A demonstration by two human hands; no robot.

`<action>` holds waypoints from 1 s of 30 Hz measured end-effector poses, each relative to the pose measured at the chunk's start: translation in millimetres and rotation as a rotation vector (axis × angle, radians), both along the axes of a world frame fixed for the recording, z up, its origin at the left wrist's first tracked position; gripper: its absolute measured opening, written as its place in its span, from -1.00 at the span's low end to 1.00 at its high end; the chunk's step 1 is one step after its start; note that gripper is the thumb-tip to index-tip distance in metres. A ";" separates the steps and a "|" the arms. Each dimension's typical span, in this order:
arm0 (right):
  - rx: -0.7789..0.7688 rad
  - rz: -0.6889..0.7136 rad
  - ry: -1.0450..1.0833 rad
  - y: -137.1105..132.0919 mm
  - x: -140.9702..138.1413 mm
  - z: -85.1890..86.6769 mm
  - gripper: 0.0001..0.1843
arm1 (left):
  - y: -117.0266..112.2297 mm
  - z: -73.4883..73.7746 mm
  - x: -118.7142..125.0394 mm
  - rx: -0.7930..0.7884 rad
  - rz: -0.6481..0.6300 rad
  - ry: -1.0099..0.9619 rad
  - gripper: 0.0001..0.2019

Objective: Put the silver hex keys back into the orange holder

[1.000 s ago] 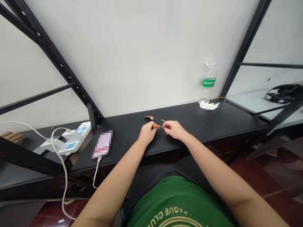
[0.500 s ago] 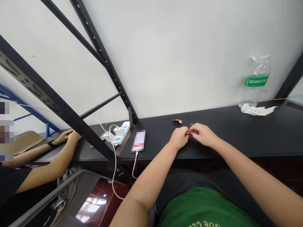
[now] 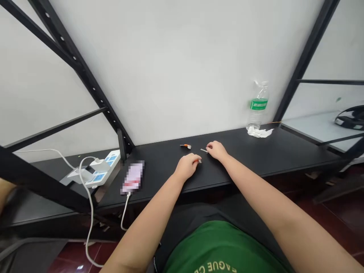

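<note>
My left hand (image 3: pixel 188 166) rests on the black shelf top (image 3: pixel 241 167), fingers curled around a small orange piece with a metal tip that pokes out at its right. My right hand (image 3: pixel 216 149) lies a little farther back, fingertips pinched on a thin metal pin (image 3: pixel 204 150) lying on the surface. A second small orange and metal piece (image 3: pixel 185 146) lies loose just behind my left hand, touched by neither hand.
A phone (image 3: pixel 132 177) on a white cable lies left of my hands, with a white power strip (image 3: pixel 95 172) beyond it. A clear water bottle (image 3: pixel 257 107) with a green label stands at the back right over a crumpled tissue (image 3: pixel 259 132). Black rack posts (image 3: pixel 85 81) slant on both sides.
My hands have parted: the right hand left the orange piece and moved back to the pin on the surface. The view swung left and back; the neighbouring person's arm is out of sight now.
</note>
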State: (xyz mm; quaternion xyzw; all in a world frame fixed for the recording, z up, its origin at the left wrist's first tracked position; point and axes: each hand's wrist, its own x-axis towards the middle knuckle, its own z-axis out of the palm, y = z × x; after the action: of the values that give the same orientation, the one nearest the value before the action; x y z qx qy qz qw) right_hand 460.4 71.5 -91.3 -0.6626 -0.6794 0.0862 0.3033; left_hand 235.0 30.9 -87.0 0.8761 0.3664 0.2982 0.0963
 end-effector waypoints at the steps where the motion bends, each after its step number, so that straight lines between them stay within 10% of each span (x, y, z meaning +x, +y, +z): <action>1: -0.010 0.004 -0.013 1.6 -0.3 -2.1 -0.77 | 0.2 0.4 -0.2 -0.002 0.003 -0.001 -0.72; 21: -0.328 0.112 -0.111 -35.9 14.2 26.4 -0.86 | -2.4 9.0 0.0 -0.131 0.231 -0.030 -0.94; 30: -0.108 0.461 0.294 -78.0 -21.2 15.0 -0.88 | -2.0 11.6 1.4 -0.128 0.164 -0.009 -0.88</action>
State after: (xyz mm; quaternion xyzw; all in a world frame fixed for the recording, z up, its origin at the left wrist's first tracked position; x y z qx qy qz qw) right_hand 439.2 -6.5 -76.2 -0.4862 -0.7552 0.2842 0.3354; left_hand 236.4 28.9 -75.5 0.8339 0.4547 0.2848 0.1292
